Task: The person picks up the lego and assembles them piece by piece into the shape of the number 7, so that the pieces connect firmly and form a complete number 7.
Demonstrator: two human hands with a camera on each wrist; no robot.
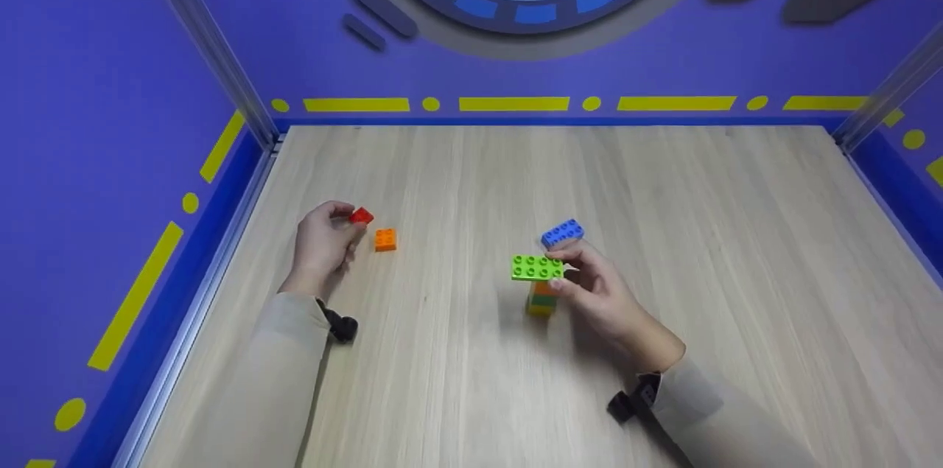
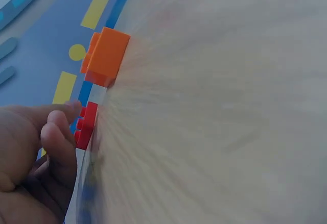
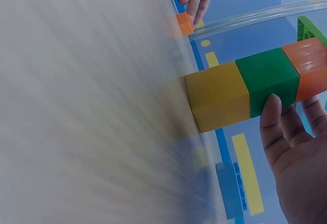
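My right hand (image 1: 608,302) grips the right end of a light green eight-stud toy brick (image 1: 529,267) between thumb and fingers. The green brick overhangs the top of an upright stack. From the bottom up, the right wrist view shows a yellow brick (image 3: 218,97), a dark green brick (image 3: 265,80) and an orange brick (image 3: 305,66). One fingertip rests beside the dark green brick. On the left, a small red brick (image 1: 361,216) is between the thumb and index finger of my left hand (image 1: 322,243). Its studs face those fingers in the left wrist view.
A separate orange brick (image 1: 385,239) lies just right of the red one. Behind the stack, partly overlapped by my right hand, is a blue brick (image 1: 562,232). The wooden tabletop (image 1: 442,379) meets blue-purple panels (image 1: 516,77) at the back and sides.
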